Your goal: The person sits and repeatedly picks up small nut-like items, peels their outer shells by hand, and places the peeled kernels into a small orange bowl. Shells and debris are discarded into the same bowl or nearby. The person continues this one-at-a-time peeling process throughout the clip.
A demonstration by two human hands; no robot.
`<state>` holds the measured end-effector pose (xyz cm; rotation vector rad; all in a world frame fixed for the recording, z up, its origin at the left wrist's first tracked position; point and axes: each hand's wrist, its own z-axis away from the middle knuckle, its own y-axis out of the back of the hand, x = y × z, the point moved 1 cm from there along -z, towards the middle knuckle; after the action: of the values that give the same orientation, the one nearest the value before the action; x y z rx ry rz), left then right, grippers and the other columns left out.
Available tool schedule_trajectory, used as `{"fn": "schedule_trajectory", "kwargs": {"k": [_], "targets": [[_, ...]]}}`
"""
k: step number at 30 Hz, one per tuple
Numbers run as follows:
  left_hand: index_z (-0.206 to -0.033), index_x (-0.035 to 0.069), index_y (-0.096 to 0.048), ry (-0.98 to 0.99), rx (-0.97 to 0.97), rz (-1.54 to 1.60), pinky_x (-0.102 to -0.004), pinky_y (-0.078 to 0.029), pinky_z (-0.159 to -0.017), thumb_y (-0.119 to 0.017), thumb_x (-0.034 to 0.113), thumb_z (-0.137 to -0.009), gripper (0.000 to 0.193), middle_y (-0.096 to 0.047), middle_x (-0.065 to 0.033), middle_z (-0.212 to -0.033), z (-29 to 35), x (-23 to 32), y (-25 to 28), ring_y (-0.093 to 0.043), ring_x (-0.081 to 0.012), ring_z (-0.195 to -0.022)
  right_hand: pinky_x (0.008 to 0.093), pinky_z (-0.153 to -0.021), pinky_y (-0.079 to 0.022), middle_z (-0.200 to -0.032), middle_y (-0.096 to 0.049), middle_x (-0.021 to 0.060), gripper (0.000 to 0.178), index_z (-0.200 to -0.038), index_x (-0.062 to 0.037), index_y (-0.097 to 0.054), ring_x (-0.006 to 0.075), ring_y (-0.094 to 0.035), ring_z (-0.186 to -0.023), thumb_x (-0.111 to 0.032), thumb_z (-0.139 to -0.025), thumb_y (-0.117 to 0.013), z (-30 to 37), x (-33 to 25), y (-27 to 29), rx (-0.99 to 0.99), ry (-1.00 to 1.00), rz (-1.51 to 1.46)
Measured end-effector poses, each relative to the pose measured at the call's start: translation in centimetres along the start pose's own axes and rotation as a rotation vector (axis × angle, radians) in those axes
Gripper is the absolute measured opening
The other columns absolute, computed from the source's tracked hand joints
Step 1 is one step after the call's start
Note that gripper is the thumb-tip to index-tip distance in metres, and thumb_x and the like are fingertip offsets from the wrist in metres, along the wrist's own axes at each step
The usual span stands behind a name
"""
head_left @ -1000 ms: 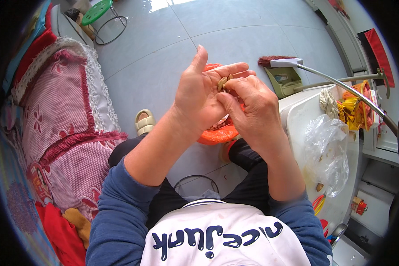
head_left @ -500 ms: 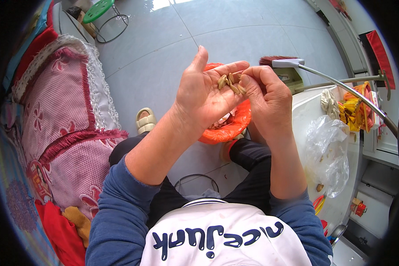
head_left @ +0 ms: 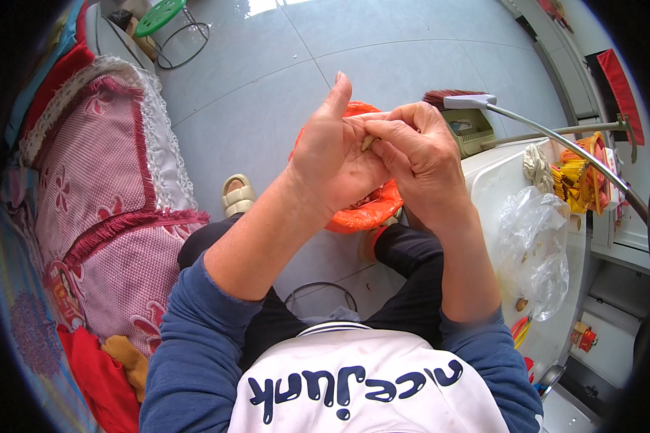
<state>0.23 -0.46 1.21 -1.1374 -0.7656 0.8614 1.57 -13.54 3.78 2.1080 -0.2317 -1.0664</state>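
Over the orange-lined bin, my left hand (head_left: pixel 334 160) lies palm up, its thumb raised and its fingers stretched out. My right hand (head_left: pixel 424 157) reaches across those fingers from the right, thumb and forefinger pinched together at the palm. Between them a small tan nut-like piece (head_left: pixel 367 142) shows, resting against the left palm; its exact kind is unclear. The right hand hides whatever else lies on the left fingers. Below both hands, the orange bag (head_left: pixel 372 216) lines the bin, with crumpled scraps partly visible inside.
At right, a white table (head_left: pixel 487 180) bears a clear plastic bag (head_left: pixel 533 249) and a yellow-orange package (head_left: pixel 578 177). A broom (head_left: pixel 469 101) and a green dustpan (head_left: pixel 473 133) stand beyond it. Left is a pink-covered seat (head_left: pixel 101 173); a green stool (head_left: pixel 159 16) stands farther off.
My right hand has moved left and rolled over my left palm. Several tan pieces visible there earlier are now covered, leaving one in sight at the pinch.
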Motion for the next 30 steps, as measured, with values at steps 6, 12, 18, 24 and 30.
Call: {"fn": "schedule_trajectory", "kwargs": {"k": [6,12,18,24,30], "targets": [[-0.120,-0.019,-0.047,0.047,-0.083,0.017,-0.0413,-0.032,-0.111,-0.019,0.064,-0.097,0.091,-0.048,-0.0244,-0.125,0.1,0.1,-0.1,-0.045,-0.0322,-0.122,0.0333,-0.074,-0.049,-0.092,-0.062,0.0100,0.015,-0.091,-0.0008,-0.064,0.0244,-0.058,-0.088,0.006,-0.078,-0.067,-0.2,0.5,0.1,0.007,0.067,0.026],[-0.119,-0.019,-0.049,0.046,-0.029,-0.004,-0.0438,-0.033,-0.111,-0.019,0.065,-0.097,0.091,-0.049,-0.0242,-0.122,-0.2,0.0,0.0,-0.047,-0.0319,-0.119,0.0323,-0.069,-0.049,-0.087,-0.063,0.0099,0.013,-0.089,0.0002,-0.062,0.0231,-0.060,-0.079,0.006,-0.079,-0.066,-0.3,0.9,0.4,0.015,0.080,-0.018],[-0.117,-0.017,-0.050,0.022,0.018,-0.011,-0.0447,-0.041,-0.105,-0.021,0.062,-0.098,0.087,-0.049,-0.0241,-0.120,-0.6,0.1,1.0,-0.052,-0.0304,-0.111,0.0264,-0.065,-0.049,-0.087,-0.065,0.0055,0.006,-0.093,0.0009,-0.064,0.0124,-0.060,-0.074,0.001,-0.087,-0.064,-0.2,1.2,0.5,0.069,-0.063,-0.253],[-0.106,-0.006,-0.059,-0.031,0.095,-0.139,-0.0338,-0.050,-0.082,-0.043,0.036,-0.101,0.046,-0.061,-0.0136,-0.100,-0.8,0.4,2.0,-0.059,-0.0231,-0.092,0.0196,-0.059,-0.044,-0.082,-0.064,0.0026,0.011,-0.099,0.0000,-0.063,0.0062,-0.057,-0.069,-0.005,-0.090,-0.066,-0.2,1.5,1.6,0.081,-0.437,-0.650],[-0.092,-0.001,-0.064,-0.154,0.192,-0.532,-0.0181,-0.031,-0.044,-0.066,0.009,-0.088,0.011,-0.053,0.0009,-0.069,0.2,0.8,1.3,-0.045,-0.0041,-0.055,0.0195,-0.056,-0.042,-0.080,-0.065,0.0018,0.010,-0.098,-0.0034,-0.063,0.0056,-0.054,-0.065,-0.008,-0.090,-0.066,-0.4,2.5,2.0,0.039,-0.587,-0.841]]}}
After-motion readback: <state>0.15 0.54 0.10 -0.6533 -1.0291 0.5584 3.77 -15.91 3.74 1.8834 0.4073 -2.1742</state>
